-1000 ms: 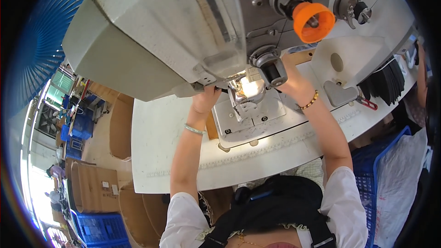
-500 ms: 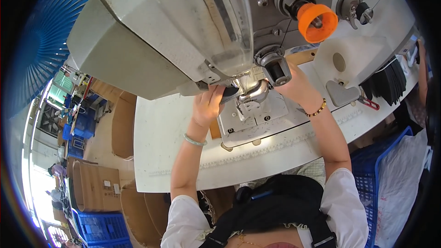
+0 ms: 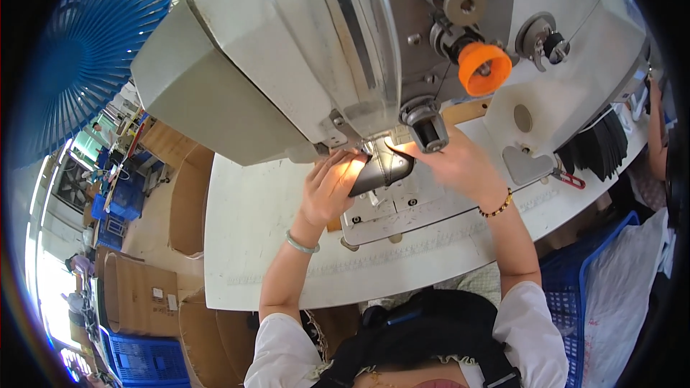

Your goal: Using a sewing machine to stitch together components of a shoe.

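A sewing machine point(image 3: 237, 65) with a pale grey head fills the upper middle. Under its lit needle area lies a dark, glossy, curved piece point(image 3: 384, 174) with a seam line across it. The exact kind of article cannot be told. My left hand point(image 3: 329, 185) grips the piece's left end with bent fingers, thumb side hidden. From the other side, my right hand point(image 3: 454, 165) has its fingers closed at the piece's upper right edge, partly behind the machine's thread tension knob point(image 3: 429, 131). A metal plate point(image 3: 392, 208) shows beneath the piece.
The white table point(image 3: 251, 244) curves around the machine. At right lie a stack of black pieces point(image 3: 593, 147) and a red-handled tool point(image 3: 569, 178). A blue crate point(image 3: 564, 280) stands beside me; cardboard boxes point(image 3: 140, 291) and a blue fan point(image 3: 86, 50) are at left. Another person's arm point(image 3: 656, 129) shows far right.
The dark piece has come out toward me from under the needle area and more of its seam shows. Both hands have shifted slightly nearer to me. The whole view has also tilted a little.
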The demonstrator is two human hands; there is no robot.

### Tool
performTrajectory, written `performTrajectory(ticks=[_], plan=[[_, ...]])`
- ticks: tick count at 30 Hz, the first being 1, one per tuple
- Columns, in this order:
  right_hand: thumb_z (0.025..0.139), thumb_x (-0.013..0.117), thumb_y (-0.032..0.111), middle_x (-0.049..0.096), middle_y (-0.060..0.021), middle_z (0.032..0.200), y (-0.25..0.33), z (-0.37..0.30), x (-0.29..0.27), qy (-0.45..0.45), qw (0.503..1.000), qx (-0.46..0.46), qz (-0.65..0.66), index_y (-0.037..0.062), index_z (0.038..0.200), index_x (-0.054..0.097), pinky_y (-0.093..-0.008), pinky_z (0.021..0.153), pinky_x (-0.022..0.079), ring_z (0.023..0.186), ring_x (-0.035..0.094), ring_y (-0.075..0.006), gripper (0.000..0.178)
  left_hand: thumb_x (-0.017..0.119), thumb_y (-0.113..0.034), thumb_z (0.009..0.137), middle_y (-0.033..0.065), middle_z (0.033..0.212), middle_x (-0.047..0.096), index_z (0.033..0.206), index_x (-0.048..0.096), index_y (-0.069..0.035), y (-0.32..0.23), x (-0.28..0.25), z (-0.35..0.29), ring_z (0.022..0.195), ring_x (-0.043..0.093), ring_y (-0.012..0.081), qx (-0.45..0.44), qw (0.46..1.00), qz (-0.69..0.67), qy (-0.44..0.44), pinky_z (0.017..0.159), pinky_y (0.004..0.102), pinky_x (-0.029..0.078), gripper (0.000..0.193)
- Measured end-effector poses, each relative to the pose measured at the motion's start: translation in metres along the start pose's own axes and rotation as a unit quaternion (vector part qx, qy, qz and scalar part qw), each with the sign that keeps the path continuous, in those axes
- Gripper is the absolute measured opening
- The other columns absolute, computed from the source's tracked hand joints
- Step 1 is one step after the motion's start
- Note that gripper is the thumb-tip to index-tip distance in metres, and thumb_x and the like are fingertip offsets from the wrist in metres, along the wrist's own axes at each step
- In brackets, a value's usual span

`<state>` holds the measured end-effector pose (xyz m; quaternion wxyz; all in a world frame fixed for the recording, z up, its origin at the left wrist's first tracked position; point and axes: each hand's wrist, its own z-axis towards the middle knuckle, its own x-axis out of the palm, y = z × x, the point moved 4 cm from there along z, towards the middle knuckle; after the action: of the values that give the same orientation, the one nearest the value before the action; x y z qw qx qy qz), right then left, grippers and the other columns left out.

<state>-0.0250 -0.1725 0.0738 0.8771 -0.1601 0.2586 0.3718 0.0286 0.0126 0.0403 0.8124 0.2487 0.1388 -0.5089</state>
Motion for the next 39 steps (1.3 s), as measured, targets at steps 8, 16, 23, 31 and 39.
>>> performTrajectory(ticks=[8,16,23,31,39], plan=[[0.064,0.054,0.002,0.055,-0.0033,0.087,-0.012,-0.003,0.005,0.017,0.994,0.090,0.057,0.0058,0.090,0.057,-0.0379,0.089,0.042,0.095,0.052,-0.0232,0.026,0.059,0.005,0.048,0.0100,0.087,0.060,0.091,0.059,0.001,0.006,0.004,-0.007,0.081,0.062,0.0239,-0.030,0.999,-0.036,-0.027,0.062,0.0293,0.049,0.044],[0.064,0.054,0.001,0.056,-0.0031,0.082,-0.008,-0.004,0.007,-0.019,0.994,0.080,0.066,0.0046,0.085,0.057,-0.0355,0.087,0.043,0.087,0.054,-0.0229,0.021,0.058,0.003,0.052,0.0113,0.088,0.060,0.089,0.058,0.002,-0.006,0.001,-0.003,0.084,0.061,0.0264,-0.002,1.000,0.012,-0.019,0.067,0.0319,0.051,0.037],[0.063,0.056,0.004,0.057,-0.0018,0.086,-0.006,-0.002,0.002,-0.037,0.995,0.047,0.076,0.0054,0.083,0.058,-0.0335,0.084,0.044,0.084,0.054,-0.0208,0.020,0.059,-0.001,0.060,0.0150,0.088,0.060,0.086,0.058,0.005,-0.009,-0.002,0.000,0.089,0.060,0.0311,-0.001,0.999,-0.028,-0.015,0.079,0.0385,0.050,0.026],[0.063,0.058,0.005,0.057,-0.0020,0.087,-0.005,-0.005,0.005,-0.048,0.995,0.037,0.080,0.0041,0.079,0.057,-0.0327,0.078,0.045,0.084,0.054,-0.0200,0.016,0.057,-0.002,0.058,0.0147,0.089,0.061,0.089,0.060,0.005,-0.012,-0.001,-0.005,0.092,0.060,0.0309,-0.012,1.000,-0.028,-0.006,0.081,0.0387,0.050,0.032],[0.062,0.058,0.004,0.058,-0.0037,0.088,-0.008,-0.010,0.009,-0.066,0.990,0.053,0.109,0.0025,0.080,0.059,-0.0337,0.077,0.045,0.085,0.054,-0.0207,0.018,0.052,-0.001,0.053,0.0142,0.088,0.061,0.089,0.061,0.006,-0.011,0.000,-0.008,0.092,0.060,0.0308,-0.029,0.998,-0.041,-0.029,0.082,0.0378,0.049,0.037]])
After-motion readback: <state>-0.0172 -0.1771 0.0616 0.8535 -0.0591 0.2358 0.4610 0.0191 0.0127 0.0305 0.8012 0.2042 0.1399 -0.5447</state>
